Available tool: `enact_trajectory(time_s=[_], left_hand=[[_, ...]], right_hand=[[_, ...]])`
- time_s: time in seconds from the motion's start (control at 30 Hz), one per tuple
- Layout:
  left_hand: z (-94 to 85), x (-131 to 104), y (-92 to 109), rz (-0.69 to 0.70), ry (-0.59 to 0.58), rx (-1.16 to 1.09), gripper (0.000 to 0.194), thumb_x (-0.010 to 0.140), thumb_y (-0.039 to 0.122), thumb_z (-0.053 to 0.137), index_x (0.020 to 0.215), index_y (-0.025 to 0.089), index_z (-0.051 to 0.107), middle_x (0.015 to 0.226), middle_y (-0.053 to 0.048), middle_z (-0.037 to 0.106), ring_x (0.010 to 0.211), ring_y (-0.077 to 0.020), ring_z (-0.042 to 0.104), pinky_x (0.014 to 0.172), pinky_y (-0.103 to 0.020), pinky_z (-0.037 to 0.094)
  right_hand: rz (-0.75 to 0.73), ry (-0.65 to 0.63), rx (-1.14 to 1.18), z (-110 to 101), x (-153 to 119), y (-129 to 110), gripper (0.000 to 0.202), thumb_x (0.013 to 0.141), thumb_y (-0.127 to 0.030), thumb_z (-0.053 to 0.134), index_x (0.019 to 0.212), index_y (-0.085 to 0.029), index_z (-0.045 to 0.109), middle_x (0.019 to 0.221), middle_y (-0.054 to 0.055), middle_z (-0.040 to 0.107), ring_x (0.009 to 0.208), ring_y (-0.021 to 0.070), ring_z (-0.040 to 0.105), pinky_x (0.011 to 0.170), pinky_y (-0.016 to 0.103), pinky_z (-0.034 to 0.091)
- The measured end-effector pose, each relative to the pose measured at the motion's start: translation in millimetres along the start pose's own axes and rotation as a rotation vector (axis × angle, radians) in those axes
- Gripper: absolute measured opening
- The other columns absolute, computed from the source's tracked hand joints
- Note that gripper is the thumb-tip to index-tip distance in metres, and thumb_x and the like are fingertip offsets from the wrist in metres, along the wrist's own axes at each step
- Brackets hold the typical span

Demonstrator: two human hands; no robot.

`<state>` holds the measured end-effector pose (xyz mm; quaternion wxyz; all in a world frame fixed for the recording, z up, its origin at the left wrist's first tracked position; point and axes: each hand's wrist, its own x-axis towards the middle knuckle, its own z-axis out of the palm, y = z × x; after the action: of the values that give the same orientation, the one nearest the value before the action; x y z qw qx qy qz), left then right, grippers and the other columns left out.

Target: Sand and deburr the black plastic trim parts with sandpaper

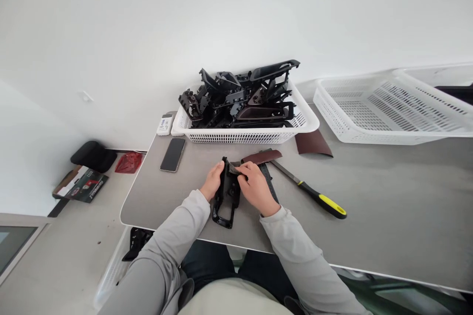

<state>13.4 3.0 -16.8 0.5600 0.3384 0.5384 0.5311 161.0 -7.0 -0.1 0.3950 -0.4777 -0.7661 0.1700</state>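
Held near the front edge of the surface point(192, 162), with its open loop towards the body: a black plastic part point(231, 188). Clasped along its left side by the left grip point(211, 181). At its far end, the right grip point(255, 188), fingers pinched on a small dark scrap point(233, 169) against the part; too small to tell what material.

Judged as mid-handling of this one piece, with attention on the far end. Impossible to tell from here how much of it is finished.

Just beyond and beside the right fingers, a curled brown sheet point(263, 156), and partly under it a dark strip point(269, 181). To the right, lying unheld, a file point(326, 203) with a black and yellow handle. Farther back, another brown sheet point(312, 142) beside a white basket point(236, 136), heaped with black parts point(236, 103) of similar kind. Probably much left to handle there, though no telling treated from untreated. To the left, a phone point(172, 155); at far right, more white baskets point(345, 130), with something black in the rear one. Below the left edge, a crate point(113, 268) with more dark pieces point(137, 242).
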Motion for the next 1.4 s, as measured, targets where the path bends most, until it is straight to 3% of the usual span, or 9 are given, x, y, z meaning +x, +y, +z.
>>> enact_trajectory(time_s=[0.13,0.3,0.5,0.7,0.8,0.93,1.2,1.27,1.4], left_hand=[[-3.0,2.2,4.5,0.005,0.045,-0.108,0.035,0.066,0.052,0.069,0.067,0.019,0.061,0.070,0.000,0.063,0.074,-0.0155,0.058,0.076,-0.027,0.045],[-1.0,0.3,11.8,-0.216,-0.027,-0.238,0.037,0.068,0.054,0.066,0.067,0.017,0.062,0.063,-0.003,0.061,0.060,-0.0155,0.057,0.061,-0.027,0.045],[3.8,-5.0,13.5,0.000,-0.049,-0.124,0.029,0.068,0.045,0.069,0.067,0.016,0.064,0.070,-0.001,0.064,0.068,-0.0126,0.055,0.067,-0.024,0.043],[0.3,-5.4,13.8,-0.017,-0.027,-0.097,0.040,0.065,0.050,0.070,0.055,0.017,0.051,0.054,0.004,0.048,0.053,-0.0086,0.041,0.054,-0.025,0.034],[1.3,-5.8,15.1,-0.025,-0.041,-0.125,0.039,0.065,0.050,0.070,0.055,0.017,0.051,0.054,0.004,0.047,0.053,-0.0086,0.041,0.054,-0.025,0.034],[3.5,-4.0,15.7,-0.051,-0.024,-0.192,0.029,0.064,0.040,0.072,0.059,0.016,0.058,0.060,0.002,0.055,0.058,-0.0097,0.047,0.060,-0.024,0.039],[2.0,-5.2,16.6,-0.117,-0.055,-0.171,0.040,0.059,0.047,0.075,0.054,0.016,0.050,0.053,0.005,0.046,0.051,-0.0073,0.039,0.052,-0.024,0.033],[3.0,-7.1,17.4,-0.093,-0.070,-0.158,0.043,0.060,0.052,0.074,0.056,0.016,0.051,0.053,0.004,0.046,0.052,-0.0076,0.040,0.052,-0.024,0.033],[3.8,-7.4,17.0,-0.056,-0.086,-0.150,0.045,0.058,0.057,0.072,0.060,0.016,0.053,0.056,0.003,0.049,0.054,-0.0091,0.042,0.055,-0.024,0.036]], right_hand=[[0.063,0.085,-0.036,-2.6,-0.2,9.6,0.025,0.080,-0.011,0.042,0.075,-0.019,0.065,0.076,0.007,0.056,0.078,0.0232,0.055,0.073,0.039,0.049],[-0.020,0.222,0.096,-3.7,2.7,0.9,0.029,0.088,-0.015,0.041,0.103,-0.021,0.065,0.098,0.010,0.061,0.091,0.0236,0.056,0.079,0.042,0.049],[-0.262,-0.002,-0.037,-1.5,9.5,-18.5,0.036,0.088,-0.007,0.040,0.101,-0.023,0.069,0.107,0.008,0.066,0.090,0.0248,0.050,0.078,0.044,0.046],[-0.392,-0.175,-0.080,1.5,5.9,-28.1,0.035,0.084,-0.003,0.044,0.091,-0.021,0.073,0.093,0.007,0.069,0.080,0.0234,0.046,0.069,0.041,0.044],[-0.432,-0.166,0.017,1.5,4.8,-29.2,0.034,0.086,-0.004,0.044,0.089,-0.023,0.073,0.091,0.005,0.070,0.079,0.0221,0.046,0.071,0.040,0.046],[-0.334,-0.031,0.022,4.9,6.7,-27.9,0.035,0.086,-0.005,0.043,0.100,-0.021,0.071,0.105,0.008,0.069,0.086,0.0241,0.048,0.078,0.045,0.047],[-0.398,-0.209,0.119,1.0,3.5,-30.8,0.030,0.077,-0.002,0.048,0.083,-0.022,0.070,0.080,0.004,0.072,0.078,0.0218,0.052,0.071,0.040,0.048],[-0.357,-0.150,0.188,-1.2,4.4,-29.3,0.030,0.077,-0.003,0.048,0.080,-0.023,0.069,0.078,0.003,0.071,0.076,0.0208,0.053,0.070,0.038,0.049],[-0.195,0.114,0.199,0.1,6.3,-27.0,0.030,0.084,-0.007,0.044,0.092,-0.022,0.069,0.088,0.005,0.072,0.077,0.0213,0.052,0.070,0.039,0.049]])
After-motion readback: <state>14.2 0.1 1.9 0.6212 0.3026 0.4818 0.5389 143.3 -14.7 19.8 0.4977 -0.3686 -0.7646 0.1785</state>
